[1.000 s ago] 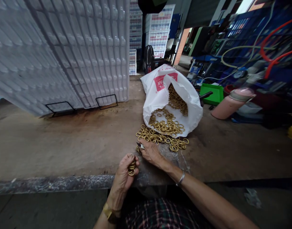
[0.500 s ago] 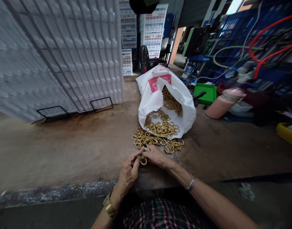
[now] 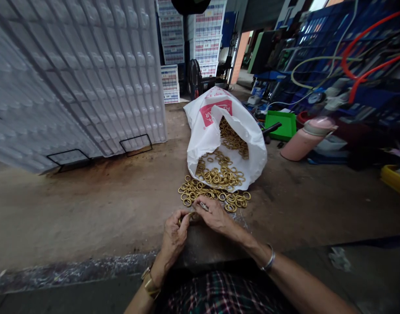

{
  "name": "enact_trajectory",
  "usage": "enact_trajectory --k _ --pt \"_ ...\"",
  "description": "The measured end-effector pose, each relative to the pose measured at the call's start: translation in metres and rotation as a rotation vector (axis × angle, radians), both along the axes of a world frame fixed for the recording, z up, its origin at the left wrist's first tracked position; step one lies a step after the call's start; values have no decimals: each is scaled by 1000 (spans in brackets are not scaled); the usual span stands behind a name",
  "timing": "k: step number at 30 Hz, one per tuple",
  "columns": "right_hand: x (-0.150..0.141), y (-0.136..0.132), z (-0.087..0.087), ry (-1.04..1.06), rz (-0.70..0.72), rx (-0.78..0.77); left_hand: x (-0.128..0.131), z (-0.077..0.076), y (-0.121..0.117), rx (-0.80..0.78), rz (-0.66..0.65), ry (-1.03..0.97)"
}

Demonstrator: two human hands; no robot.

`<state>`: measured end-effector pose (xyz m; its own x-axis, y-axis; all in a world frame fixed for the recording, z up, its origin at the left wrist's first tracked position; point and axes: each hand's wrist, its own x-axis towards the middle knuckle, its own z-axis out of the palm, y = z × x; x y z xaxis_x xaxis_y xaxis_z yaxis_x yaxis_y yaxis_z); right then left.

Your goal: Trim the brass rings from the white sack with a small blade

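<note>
My left hand (image 3: 175, 232) is closed, thumb against fingers, pinching a brass-coloured ring (image 3: 192, 214) at the table's front edge. My right hand (image 3: 215, 216) curls round a small slim tool with a pale metallic part (image 3: 204, 206); most of it is hidden in the fingers, so its kind is unclear. The right fingertips are close to the ring in the left hand; whether they touch it cannot be made out. Just beyond the hands lies a heap of loose rings (image 3: 200, 190), spilling from the mouth of a white woven sack (image 3: 203, 135) with red print.
Tall stacks of clear plastic trays (image 3: 121, 78) stand at the left, held by black wire bookends (image 3: 136, 144). To the right are a green tray (image 3: 281, 125), a pink bottle (image 3: 300, 144) and orange tubing (image 3: 353, 65). White crates (image 3: 205, 48) and a fan (image 3: 195, 78) are behind.
The tool in my right hand has turned, and its dark end no longer shows. The ring between the hands has tilted to a flatter angle. The view has shifted slightly.
</note>
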<state>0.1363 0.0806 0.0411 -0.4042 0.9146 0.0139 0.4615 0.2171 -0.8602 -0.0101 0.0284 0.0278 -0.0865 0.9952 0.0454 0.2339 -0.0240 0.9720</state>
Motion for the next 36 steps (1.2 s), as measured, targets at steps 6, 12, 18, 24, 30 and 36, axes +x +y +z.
enact_trajectory --k 6,12,18,24,30,36 --pt "-7 -6 -6 3 39 -75 6 3 0 -37 4 -62" --pt "-8 -4 -5 26 7 -119 8 6 -4 -285 -23 -190" --pt "-2 -7 1 36 54 -145 12 9 -8 -434 -124 -446" --pt "-2 -9 -2 74 31 -119 14 9 -12 -426 -119 -610" --pt "1 -9 -3 4 -25 -8 15 12 -15 -387 -80 -607" --pt "4 -23 7 -421 106 181 15 8 -15 -342 -8 -499"
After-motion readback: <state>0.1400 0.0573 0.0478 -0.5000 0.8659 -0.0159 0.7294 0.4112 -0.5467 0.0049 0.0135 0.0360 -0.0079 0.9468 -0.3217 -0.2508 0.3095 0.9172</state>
